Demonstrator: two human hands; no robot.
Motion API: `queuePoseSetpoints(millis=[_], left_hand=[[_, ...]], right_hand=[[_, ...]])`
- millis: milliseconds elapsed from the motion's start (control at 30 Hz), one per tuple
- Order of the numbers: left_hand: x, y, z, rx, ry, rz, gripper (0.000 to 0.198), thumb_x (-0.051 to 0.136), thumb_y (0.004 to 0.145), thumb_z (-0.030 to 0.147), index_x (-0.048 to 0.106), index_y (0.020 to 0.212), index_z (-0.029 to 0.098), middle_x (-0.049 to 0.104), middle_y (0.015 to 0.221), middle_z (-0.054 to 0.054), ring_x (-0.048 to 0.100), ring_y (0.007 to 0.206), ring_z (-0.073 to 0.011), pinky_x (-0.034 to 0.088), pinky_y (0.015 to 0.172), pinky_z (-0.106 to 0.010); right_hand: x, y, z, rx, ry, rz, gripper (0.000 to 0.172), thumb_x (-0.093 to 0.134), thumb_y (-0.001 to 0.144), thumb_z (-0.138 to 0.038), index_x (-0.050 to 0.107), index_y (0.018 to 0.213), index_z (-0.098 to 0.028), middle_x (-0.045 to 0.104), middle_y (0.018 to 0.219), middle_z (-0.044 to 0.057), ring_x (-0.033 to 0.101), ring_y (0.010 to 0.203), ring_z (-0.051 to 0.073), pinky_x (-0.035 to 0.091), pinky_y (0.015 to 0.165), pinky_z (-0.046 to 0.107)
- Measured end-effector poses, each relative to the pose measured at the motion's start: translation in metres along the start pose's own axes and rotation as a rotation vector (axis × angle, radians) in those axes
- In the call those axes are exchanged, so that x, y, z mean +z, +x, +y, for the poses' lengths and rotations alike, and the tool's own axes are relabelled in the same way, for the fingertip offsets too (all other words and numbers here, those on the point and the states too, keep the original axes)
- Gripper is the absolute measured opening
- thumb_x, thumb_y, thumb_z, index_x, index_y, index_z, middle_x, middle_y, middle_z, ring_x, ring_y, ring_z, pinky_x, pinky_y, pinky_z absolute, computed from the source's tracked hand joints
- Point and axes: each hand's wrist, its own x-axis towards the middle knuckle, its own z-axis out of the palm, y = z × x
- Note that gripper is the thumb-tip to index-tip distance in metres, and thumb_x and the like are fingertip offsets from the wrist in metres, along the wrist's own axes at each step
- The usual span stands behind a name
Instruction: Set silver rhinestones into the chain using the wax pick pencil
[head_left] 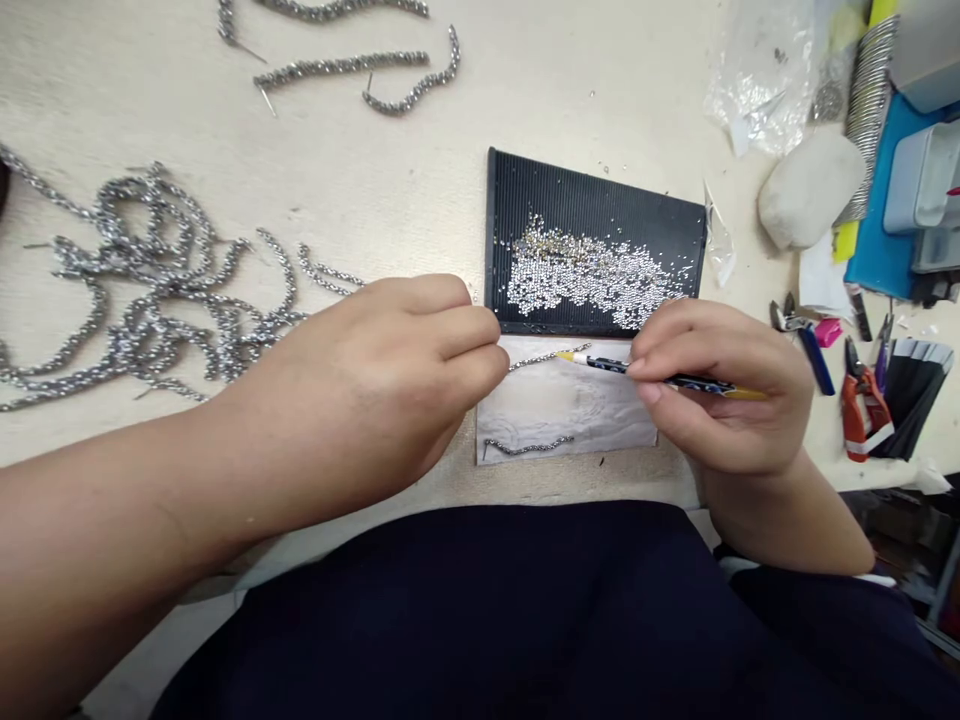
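Observation:
My left hand (390,355) is curled over the left end of a thin beaded wire (547,358), and its fingertips pinch that end above a pale marbled pad (562,410). My right hand (724,385) grips a black-and-blue pencil-like bead picker (607,365) with a yellow tip. That tip touches or nearly touches the wire's right end. A black ribbed tray (600,190) holds a scattered layer of small silver beads (585,272). A finished bead strand (529,447) lies along the pad's near edge.
A tangled heap of beaded strands (142,295) lies to the left, with more strands (345,68) at the far side. To the right are a plastic bag (761,80), a white lump (810,190), red-handled pliers (862,410) and a blue tray (881,200).

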Motion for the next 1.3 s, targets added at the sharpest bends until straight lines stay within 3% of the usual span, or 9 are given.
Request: queuePoseSetpoints(millis=[333, 467, 600, 700, 1000, 1200, 1300], left_hand=[[0.0002, 0.0031, 0.0014, -0.008, -0.011, -0.006, 0.027, 0.046, 0.101, 0.007, 0.068, 0.091, 0.020, 0.069, 0.091, -0.004, 0.060, 0.087, -0.0220, 0.058, 0.080, -0.038], [-0.0033, 0.0009, 0.0012, -0.016, -0.007, -0.021, 0.029, 0.045, 0.100, 0.006, 0.069, 0.091, 0.021, 0.071, 0.092, -0.004, 0.061, 0.087, -0.0221, 0.058, 0.080, -0.038], [-0.0045, 0.0011, 0.0004, -0.015, -0.009, -0.019, 0.031, 0.045, 0.101, 0.007, 0.069, 0.089, 0.021, 0.072, 0.092, -0.004, 0.062, 0.086, -0.0225, 0.058, 0.078, -0.038], [-0.0030, 0.0013, 0.0001, -0.020, -0.026, -0.023, 0.030, 0.046, 0.101, 0.007, 0.069, 0.090, 0.021, 0.073, 0.094, -0.005, 0.062, 0.087, -0.0232, 0.058, 0.078, -0.039], [-0.0013, 0.0025, 0.0014, -0.024, -0.019, -0.028, 0.029, 0.046, 0.100, 0.006, 0.069, 0.090, 0.021, 0.072, 0.092, -0.004, 0.062, 0.087, -0.0234, 0.057, 0.078, -0.039], [-0.0033, 0.0029, 0.0009, -0.014, -0.002, -0.030, 0.032, 0.044, 0.102, 0.008, 0.069, 0.089, 0.021, 0.072, 0.091, -0.004, 0.062, 0.086, -0.0233, 0.059, 0.079, -0.039], [-0.0041, 0.0030, 0.0011, -0.018, -0.005, -0.030, 0.032, 0.044, 0.102, 0.007, 0.069, 0.088, 0.021, 0.072, 0.091, -0.005, 0.062, 0.086, -0.0234, 0.059, 0.078, -0.039]], right_hand=[[-0.0001, 0.0001, -0.0027, 0.029, -0.013, -0.009, 0.022, 0.076, 0.088, -0.005, 0.081, 0.098, -0.023, 0.078, 0.086, 0.003, 0.074, 0.076, 0.017, 0.061, 0.065, 0.031], [0.0026, -0.0005, 0.0010, 0.008, -0.038, 0.080, 0.024, 0.079, 0.087, -0.008, 0.082, 0.101, -0.026, 0.079, 0.085, 0.002, 0.074, 0.073, 0.019, 0.061, 0.062, 0.034], [0.0064, -0.0030, 0.0051, 0.047, -0.115, 0.210, 0.022, 0.081, 0.088, -0.011, 0.083, 0.103, -0.026, 0.081, 0.090, 0.002, 0.077, 0.083, 0.020, 0.064, 0.071, 0.036], [0.0075, -0.0045, 0.0065, 0.074, -0.167, 0.238, 0.022, 0.080, 0.090, -0.012, 0.083, 0.104, -0.029, 0.082, 0.091, 0.001, 0.078, 0.085, 0.022, 0.065, 0.074, 0.039], [0.0054, -0.0050, 0.0043, 0.065, -0.129, 0.226, 0.022, 0.081, 0.089, -0.013, 0.083, 0.102, -0.030, 0.081, 0.090, 0.002, 0.077, 0.082, 0.023, 0.064, 0.069, 0.040], [0.0017, 0.0000, -0.0001, 0.020, -0.053, 0.067, 0.020, 0.079, 0.087, -0.012, 0.082, 0.097, -0.029, 0.080, 0.081, 0.001, 0.072, 0.066, 0.019, 0.059, 0.054, 0.034], [0.0019, 0.0018, -0.0010, 0.019, -0.032, 0.051, 0.018, 0.079, 0.088, -0.012, 0.082, 0.095, -0.028, 0.079, 0.081, 0.001, 0.073, 0.065, 0.018, 0.059, 0.053, 0.032]])
